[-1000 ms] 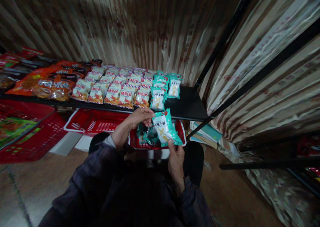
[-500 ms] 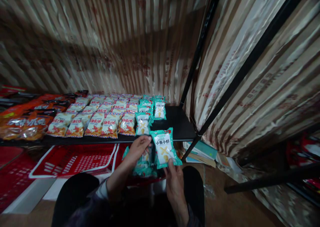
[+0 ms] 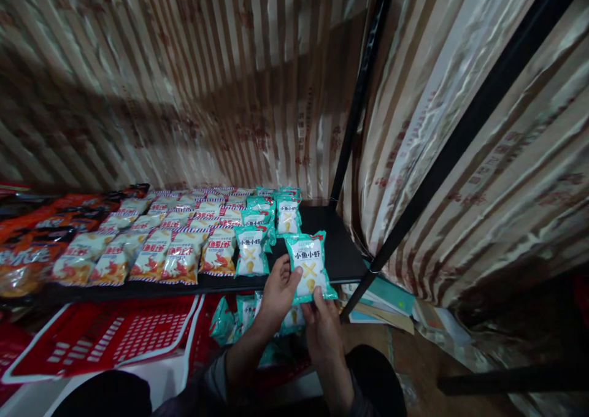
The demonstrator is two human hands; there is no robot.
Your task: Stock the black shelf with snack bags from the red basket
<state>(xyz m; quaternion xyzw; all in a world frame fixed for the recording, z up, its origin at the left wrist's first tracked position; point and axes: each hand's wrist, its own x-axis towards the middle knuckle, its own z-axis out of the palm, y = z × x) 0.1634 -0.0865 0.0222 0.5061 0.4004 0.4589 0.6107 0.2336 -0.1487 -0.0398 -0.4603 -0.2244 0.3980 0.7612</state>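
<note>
Between my two hands is a teal-and-white snack bag [image 3: 309, 263], upright with its printed front toward me, just in front of the shelf edge. My left hand [image 3: 278, 288] grips its left side, thumb on the front. My right hand [image 3: 322, 325] holds the lower edge, thumb on the front and the other fingers behind. Beyond it, matching teal bags stand in rows on the black shelf [image 3: 322, 236], the nearest being a front teal bag [image 3: 251, 251]. Below my left forearm, more teal bags [image 3: 223, 322] lie in a red basket, partly hidden by my arms.
White-and-orange snack bags [image 3: 184, 254] fill the shelf's middle, with orange bags [image 3: 37, 245] at the left. An empty-looking red basket [image 3: 133, 331] sits below. A black shelf post [image 3: 409, 221] slants at right, near flattened cartons [image 3: 386, 297] on the floor.
My left hand has moved right and now grips the snack bag's left side. The bag is nearer the shelf. The view has shifted, showing the teal bags in the basket more clearly.
</note>
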